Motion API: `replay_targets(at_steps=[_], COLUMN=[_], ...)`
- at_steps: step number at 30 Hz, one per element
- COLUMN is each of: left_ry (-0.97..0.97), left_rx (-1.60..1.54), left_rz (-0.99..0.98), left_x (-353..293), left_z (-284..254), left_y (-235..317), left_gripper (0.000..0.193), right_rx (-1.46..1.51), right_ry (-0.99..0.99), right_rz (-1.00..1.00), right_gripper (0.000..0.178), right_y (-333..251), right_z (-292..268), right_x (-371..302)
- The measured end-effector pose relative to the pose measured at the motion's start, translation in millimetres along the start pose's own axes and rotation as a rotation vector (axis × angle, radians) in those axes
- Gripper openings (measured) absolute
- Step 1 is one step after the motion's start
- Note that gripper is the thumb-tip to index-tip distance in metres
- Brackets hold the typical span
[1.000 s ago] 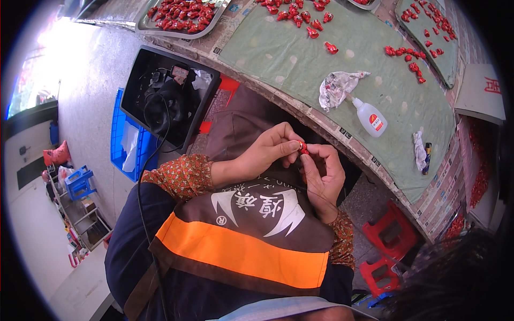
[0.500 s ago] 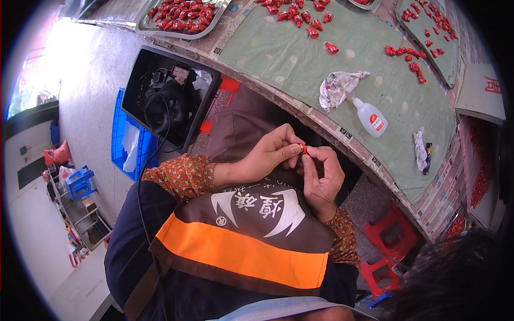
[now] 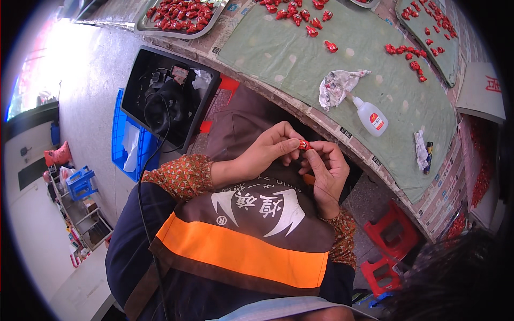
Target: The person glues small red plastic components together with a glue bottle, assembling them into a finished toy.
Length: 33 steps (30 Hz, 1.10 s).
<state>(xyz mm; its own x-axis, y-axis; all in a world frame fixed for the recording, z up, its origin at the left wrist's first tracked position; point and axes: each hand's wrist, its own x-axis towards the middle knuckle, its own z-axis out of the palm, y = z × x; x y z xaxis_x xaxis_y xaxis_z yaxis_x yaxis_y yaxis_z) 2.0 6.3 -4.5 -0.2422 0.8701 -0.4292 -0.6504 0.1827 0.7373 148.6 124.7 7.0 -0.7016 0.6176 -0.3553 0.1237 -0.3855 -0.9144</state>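
A small shiny red piece [image 3: 303, 145], with some pale markings, is pinched between the fingertips of both hands above my lap. My left hand [image 3: 274, 145] grips it from the left with thumb and forefinger, the other fingers curled beneath. From the right, my right hand [image 3: 327, 167] holds it with thumb and fingers. Its exact kind is too small to tell. On the green mat [image 3: 300, 69] beyond lie similar red pieces [image 3: 312, 24]. A white squeeze bottle [image 3: 370, 117] with a narrow tip rests there beside a crumpled, stained cloth [image 3: 339, 88].
A metal tray [image 3: 206, 29] of red pieces stands at the far left of the table. Below it are a black bin [image 3: 140, 80] with a cable and a blue crate [image 3: 119, 144]. Red stools [image 3: 393, 232] stand at right. A small dark tube [image 3: 429, 155] lies near the mat's edge.
The red piece has been turned between my fingers, so more of its surface shows. My right hand has shifted slightly right and down; both hands keep hold.
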Motion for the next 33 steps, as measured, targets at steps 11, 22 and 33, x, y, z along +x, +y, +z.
replay_targets(at_steps=[11, 22, 33], left_ry=[-0.01, 0.038, 0.084], left_rx=[0.049, 0.598, 0.798], left_rz=[0.055, 0.48, 0.668], left_x=[-1.3, -5.6, -2.5], left_z=[-1.0, 2.6, 3.3], left_y=[0.0, 1.1, 3.0], left_gripper=[0.016, 0.013, 0.018], right_rx=[-0.065, -0.398, -0.593], right_ry=[0.001, 0.023, 0.008], right_rz=[-0.086, -0.471, -0.677], right_gripper=[0.012, 0.019, 0.015], right_y=[4.8, 4.9, 1.9], right_z=[-0.2, 2.9, 7.3], right_x=[-2.3, -5.9, -0.7])
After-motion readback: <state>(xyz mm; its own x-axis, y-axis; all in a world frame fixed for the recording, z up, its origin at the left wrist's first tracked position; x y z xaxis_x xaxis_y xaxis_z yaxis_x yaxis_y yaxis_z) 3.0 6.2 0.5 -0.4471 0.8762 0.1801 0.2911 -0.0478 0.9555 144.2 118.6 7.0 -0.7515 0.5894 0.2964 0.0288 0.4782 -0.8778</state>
